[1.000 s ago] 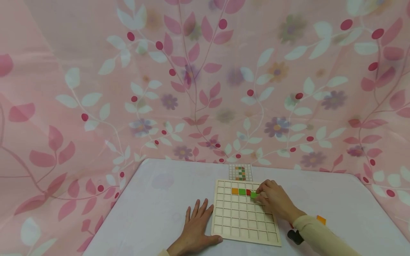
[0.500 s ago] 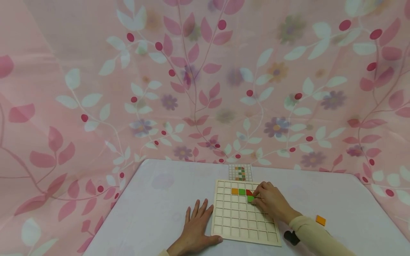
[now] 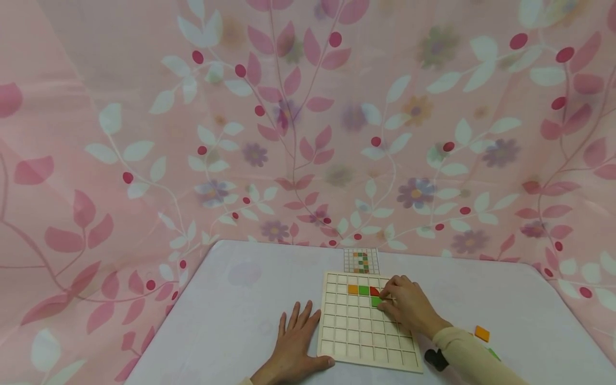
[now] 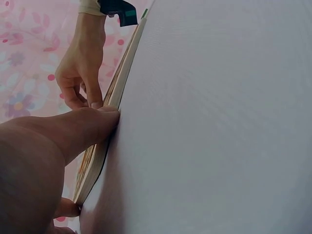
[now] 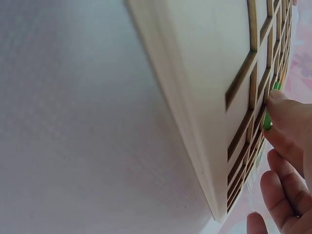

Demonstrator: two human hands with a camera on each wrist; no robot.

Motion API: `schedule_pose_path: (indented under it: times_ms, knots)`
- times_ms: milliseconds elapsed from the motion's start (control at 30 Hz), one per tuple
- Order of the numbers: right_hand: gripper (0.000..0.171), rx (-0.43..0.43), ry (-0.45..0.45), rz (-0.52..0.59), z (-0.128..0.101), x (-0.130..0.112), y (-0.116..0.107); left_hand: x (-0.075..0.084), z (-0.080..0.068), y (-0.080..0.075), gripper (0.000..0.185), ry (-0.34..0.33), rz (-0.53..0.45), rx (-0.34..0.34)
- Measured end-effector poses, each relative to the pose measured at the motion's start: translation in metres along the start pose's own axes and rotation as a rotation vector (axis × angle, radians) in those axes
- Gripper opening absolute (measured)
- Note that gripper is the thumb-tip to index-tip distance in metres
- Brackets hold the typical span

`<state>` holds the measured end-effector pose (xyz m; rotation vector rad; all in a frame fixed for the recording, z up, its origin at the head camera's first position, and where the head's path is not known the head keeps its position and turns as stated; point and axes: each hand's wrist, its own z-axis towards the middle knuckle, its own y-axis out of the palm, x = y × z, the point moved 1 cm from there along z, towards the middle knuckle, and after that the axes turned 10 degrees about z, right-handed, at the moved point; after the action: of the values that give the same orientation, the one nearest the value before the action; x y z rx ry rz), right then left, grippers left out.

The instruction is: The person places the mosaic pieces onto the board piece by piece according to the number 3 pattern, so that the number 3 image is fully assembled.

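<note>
A wooden grid board [image 3: 356,338] lies on the white table. My right hand [image 3: 413,309] reaches over its right side and pinches a green tile [image 3: 376,301] between thumb and fingers, at a cell in the third row. The right wrist view also has this green tile [image 5: 267,120] at the thumb tip. Directly above it sits a red curved piece [image 3: 374,291], with another green tile [image 3: 364,290] and an orange tile [image 3: 353,289] to its left. My left hand [image 3: 294,346] is spread flat beside the board, its thumb and a fingertip touching the board's edges.
Behind the board lies a card [image 3: 348,263] printed with a coloured grid pattern. To the right of the board are a loose orange tile [image 3: 482,333] and a partly covered green piece [image 3: 493,353]. A dark device [image 3: 435,359] is at the right wrist. A flowered pink cloth [image 3: 308,133] hangs behind.
My right hand has brought the green tile left and toward me, from beside the red piece to the cell below it. The red piece is more exposed. My left hand has stayed put.
</note>
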<state>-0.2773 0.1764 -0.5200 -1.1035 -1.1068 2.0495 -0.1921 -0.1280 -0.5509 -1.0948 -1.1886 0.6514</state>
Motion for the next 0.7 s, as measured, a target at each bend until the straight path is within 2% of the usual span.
schedule_pose_path:
  times_ms: [700]
  knots:
    - [0.020, -0.003, 0.088, 0.080, 0.0013, 0.0027, 0.0034, 0.0017, 0.0000, -0.0006, 0.106, -0.027, -0.005, -0.023]
